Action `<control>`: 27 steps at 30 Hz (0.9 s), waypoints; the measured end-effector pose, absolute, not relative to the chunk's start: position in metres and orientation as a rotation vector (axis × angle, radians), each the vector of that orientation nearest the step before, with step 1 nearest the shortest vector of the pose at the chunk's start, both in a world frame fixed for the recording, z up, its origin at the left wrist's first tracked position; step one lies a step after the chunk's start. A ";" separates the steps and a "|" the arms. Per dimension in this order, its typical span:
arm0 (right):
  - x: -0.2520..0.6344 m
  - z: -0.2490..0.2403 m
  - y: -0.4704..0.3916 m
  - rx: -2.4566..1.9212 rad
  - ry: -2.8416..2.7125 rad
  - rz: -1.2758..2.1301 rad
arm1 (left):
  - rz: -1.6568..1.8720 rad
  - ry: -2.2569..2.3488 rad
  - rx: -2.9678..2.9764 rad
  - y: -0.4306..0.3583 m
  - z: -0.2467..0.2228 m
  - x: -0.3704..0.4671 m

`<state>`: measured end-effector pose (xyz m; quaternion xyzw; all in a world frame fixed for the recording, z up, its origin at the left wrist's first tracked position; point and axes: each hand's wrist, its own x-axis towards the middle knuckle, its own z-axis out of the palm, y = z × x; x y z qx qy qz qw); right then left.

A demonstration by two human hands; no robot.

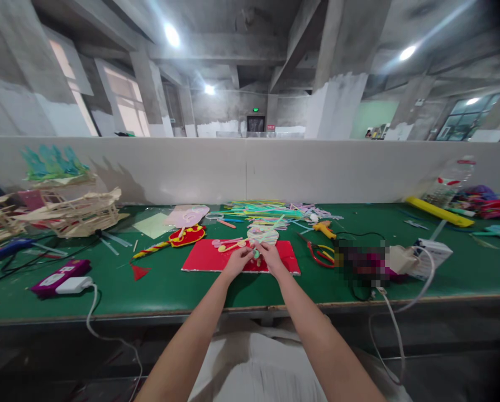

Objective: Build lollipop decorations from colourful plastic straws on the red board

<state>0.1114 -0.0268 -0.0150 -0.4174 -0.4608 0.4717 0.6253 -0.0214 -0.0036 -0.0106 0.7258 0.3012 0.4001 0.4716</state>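
Observation:
Over a red board (199,257) my two hands meet, fingers closed and pinching. Between the fingertips of my left hand (238,261) and my right hand (271,258) shows a small green round piece (256,254); its kind is too small to make out. Just left of the hands, yellow and pink round-headed sticks (222,249) lie on the board. Behind the fingers sits a pale, wavy-edged piece (266,233) with thin strips across it.
Pliers (323,257) and a yellow-orange glue gun (325,229) lie to the right. A red-yellow wand shape (186,235) is at left, before a wooden stick model (74,215). Coloured strips (258,210) line the back. White cables (91,312) hang over the front edge.

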 end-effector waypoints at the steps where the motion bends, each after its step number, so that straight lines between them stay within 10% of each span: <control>1: 0.111 -0.015 -0.027 -0.962 -1.061 1.080 | 0.977 0.738 1.778 -0.003 -0.011 -0.021; 27: 0.110 -0.013 -0.027 -0.958 -0.990 1.060 | 0.970 0.710 1.608 -0.007 -0.008 -0.021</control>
